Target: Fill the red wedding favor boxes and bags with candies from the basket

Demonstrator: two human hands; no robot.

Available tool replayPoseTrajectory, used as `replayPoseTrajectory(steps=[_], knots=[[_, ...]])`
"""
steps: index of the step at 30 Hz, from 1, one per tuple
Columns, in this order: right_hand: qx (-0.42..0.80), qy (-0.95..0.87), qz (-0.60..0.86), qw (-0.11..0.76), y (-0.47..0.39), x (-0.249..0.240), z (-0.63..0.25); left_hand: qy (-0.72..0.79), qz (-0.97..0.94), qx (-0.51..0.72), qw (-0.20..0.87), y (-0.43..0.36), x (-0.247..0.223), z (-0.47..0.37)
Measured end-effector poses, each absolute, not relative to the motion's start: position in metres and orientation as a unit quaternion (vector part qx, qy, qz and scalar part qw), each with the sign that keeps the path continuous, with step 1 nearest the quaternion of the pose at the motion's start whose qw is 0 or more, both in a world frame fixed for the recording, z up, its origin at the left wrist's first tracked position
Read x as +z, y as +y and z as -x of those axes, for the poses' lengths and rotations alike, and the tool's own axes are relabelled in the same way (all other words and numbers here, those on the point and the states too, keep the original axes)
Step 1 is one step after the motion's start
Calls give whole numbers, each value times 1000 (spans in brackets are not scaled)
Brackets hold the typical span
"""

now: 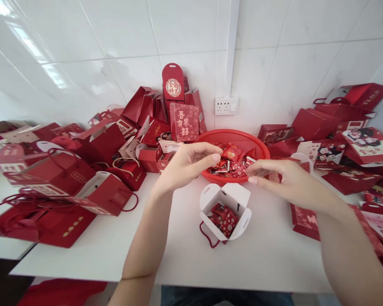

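Note:
A red plastic basket (258, 149) holds small red wrapped packets (232, 154). My left hand (191, 163) is over the basket's left side, thumb and fingers stretched out and apart, with nothing visible between them. At the basket's right front edge is my right hand (284, 180), palm turned inward, its fingers slightly bent and apart from the thumb; it appears to hold nothing. Between my forearms stands an open gift box (239, 192) with white inner flaps spread. Several red patterned packets (223, 219) lie inside it, and a dark red cord handle (207, 240) hangs at its left.
Red gift boxes with cord handles (105, 193) crowd the left of the white table (185, 259). More red boxes (319, 123) are piled on the right. Behind the basket, an upright box (184, 121) stands near the tiled wall, which carries a power socket (226, 106).

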State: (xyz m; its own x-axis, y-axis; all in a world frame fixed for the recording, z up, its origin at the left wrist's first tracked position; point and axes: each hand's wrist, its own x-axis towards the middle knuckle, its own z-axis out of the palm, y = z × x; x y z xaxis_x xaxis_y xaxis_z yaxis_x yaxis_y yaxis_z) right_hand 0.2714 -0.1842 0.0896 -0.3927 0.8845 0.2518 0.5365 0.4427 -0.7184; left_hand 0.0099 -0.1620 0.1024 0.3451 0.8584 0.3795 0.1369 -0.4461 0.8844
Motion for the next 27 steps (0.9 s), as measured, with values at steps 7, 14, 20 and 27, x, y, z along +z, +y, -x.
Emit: replayPoseTrajectory(steps=[7,14,20,27], knots=[[340,-757,446,334,-204,29,-283,292,-783,390,386,-170,75,4],[322,-652,444,524,-206,-29,-261,334,-809,310,372,-201,23,35],[325,-600,463,566,-209,-40,-255,365,-745,370,418,-225,-10,23],[400,-664,359,519,-218,-43,-262,422,-653,416,472,-227,-27,2]])
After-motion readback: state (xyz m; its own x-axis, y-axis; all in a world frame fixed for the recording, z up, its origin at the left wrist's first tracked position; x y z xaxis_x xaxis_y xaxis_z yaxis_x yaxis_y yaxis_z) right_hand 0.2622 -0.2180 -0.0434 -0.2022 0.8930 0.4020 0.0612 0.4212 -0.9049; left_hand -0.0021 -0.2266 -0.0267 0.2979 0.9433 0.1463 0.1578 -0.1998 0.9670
